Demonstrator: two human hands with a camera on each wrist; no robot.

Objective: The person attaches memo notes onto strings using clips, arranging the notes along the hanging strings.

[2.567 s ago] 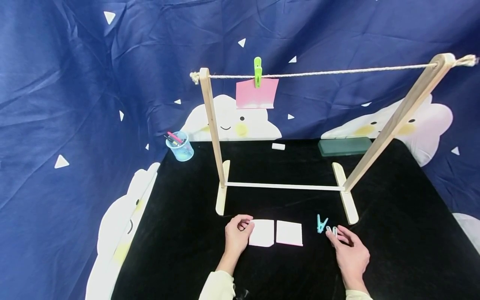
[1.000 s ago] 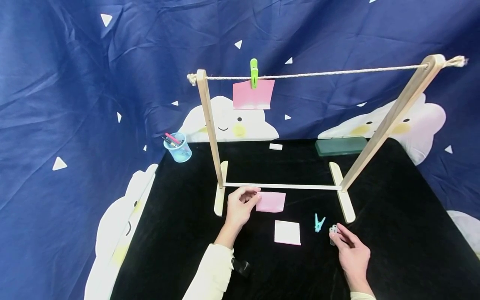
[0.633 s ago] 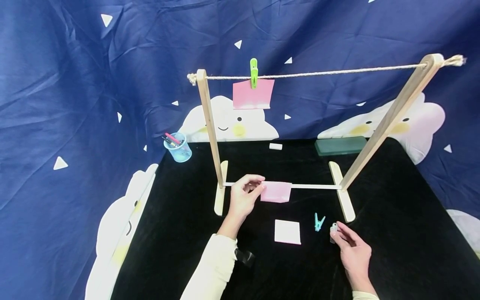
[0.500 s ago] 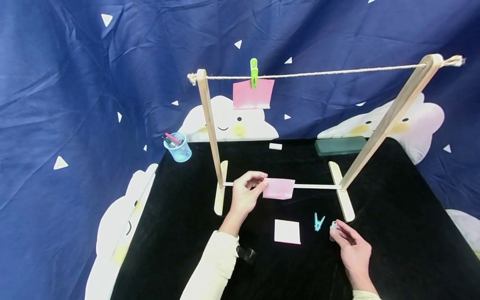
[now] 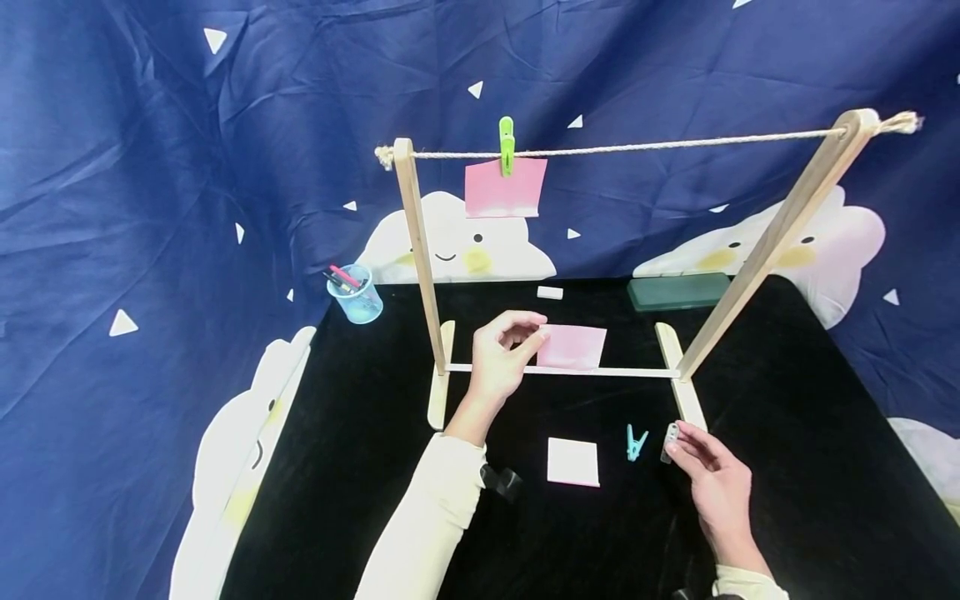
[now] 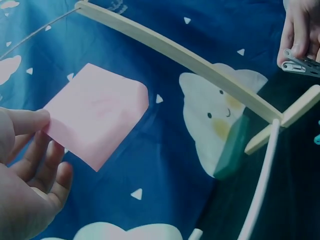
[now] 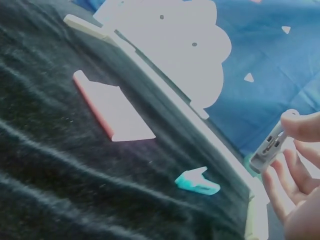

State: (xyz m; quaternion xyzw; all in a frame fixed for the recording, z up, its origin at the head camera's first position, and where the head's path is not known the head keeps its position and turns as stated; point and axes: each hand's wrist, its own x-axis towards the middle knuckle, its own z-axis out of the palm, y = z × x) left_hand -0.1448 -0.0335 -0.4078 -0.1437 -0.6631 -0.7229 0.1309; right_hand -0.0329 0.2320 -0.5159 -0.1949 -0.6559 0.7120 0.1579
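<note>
My left hand pinches a pink sticky note by its left edge, and in the head view the note overlaps the stand's lower crossbar. The left wrist view shows the same note between thumb and fingertips, one corner bent. My right hand holds a grey clothespin between thumb and fingers near the stand's right foot; it also shows in the right wrist view as a grey clothespin. Left of that hand, a turquoise clothespin lies on the black cloth, beside another sticky note, white side up.
A wooden stand with a rope rises ahead. From the rope hangs a pink note under a green clothespin. Farther back are a blue pen cup, a white eraser-like block and a dark green case.
My left hand has lifted the left note off the cloth, turned its pink side to view, and carried it forward and up. My right hand has raised the grey clothespin slightly.
</note>
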